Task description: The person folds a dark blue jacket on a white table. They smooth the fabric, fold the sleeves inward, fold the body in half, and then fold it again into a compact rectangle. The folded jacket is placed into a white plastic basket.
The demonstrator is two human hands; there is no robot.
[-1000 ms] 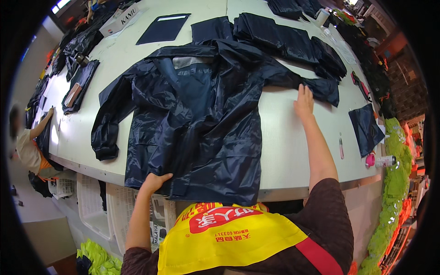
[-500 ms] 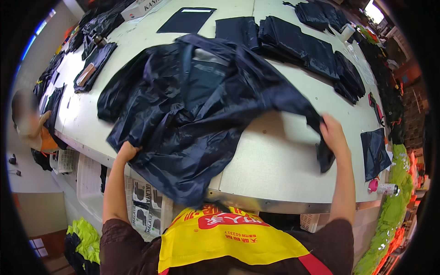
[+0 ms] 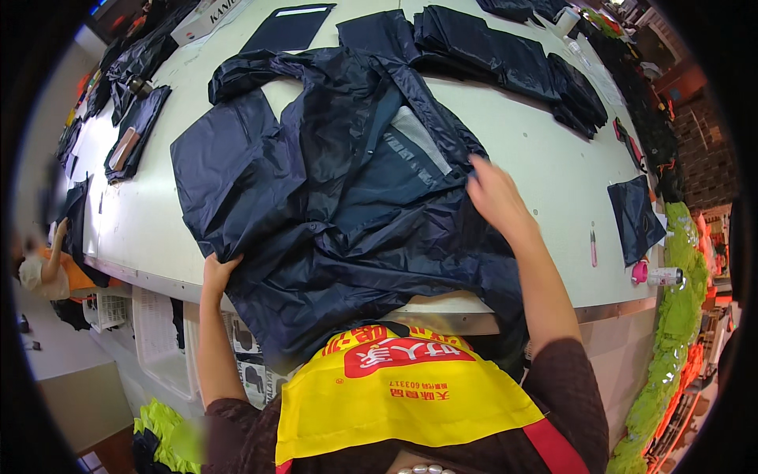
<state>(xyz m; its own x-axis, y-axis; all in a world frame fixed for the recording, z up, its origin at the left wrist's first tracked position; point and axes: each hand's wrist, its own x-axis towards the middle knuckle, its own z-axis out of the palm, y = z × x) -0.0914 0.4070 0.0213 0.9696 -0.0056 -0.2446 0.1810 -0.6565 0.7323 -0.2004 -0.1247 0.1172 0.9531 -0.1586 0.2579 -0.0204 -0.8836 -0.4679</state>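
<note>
A dark navy rain jacket (image 3: 316, 158) lies spread and rumpled on the pale table, its near edge hanging over the front toward my yellow apron. My left hand (image 3: 222, 271) pinches the jacket's edge at the lower left. At the right side of the garment, my right hand (image 3: 493, 189) has its fingers closed on the fabric; the fingertips are partly hidden. Between the hands the jacket is open, showing the dark lining and a light grey patch (image 3: 422, 138) inside. One sleeve loops at the far left, and cloth hangs down beneath my right forearm.
Folded dark garments (image 3: 489, 55) line the far side, with a flat dark bag (image 3: 288, 26) left of them. Pink-handled snips (image 3: 594, 249), a dark pouch (image 3: 636, 221) and a bottle (image 3: 663, 276) lie right. A co-worker (image 3: 47, 268) is at far left. White baskets (image 3: 162, 340) stand below.
My right hand has let go of the sleeve end and moved left and farther away, onto the jacket's right side. The sleeve now hangs nearer me. My left hand still pinches the edge.
</note>
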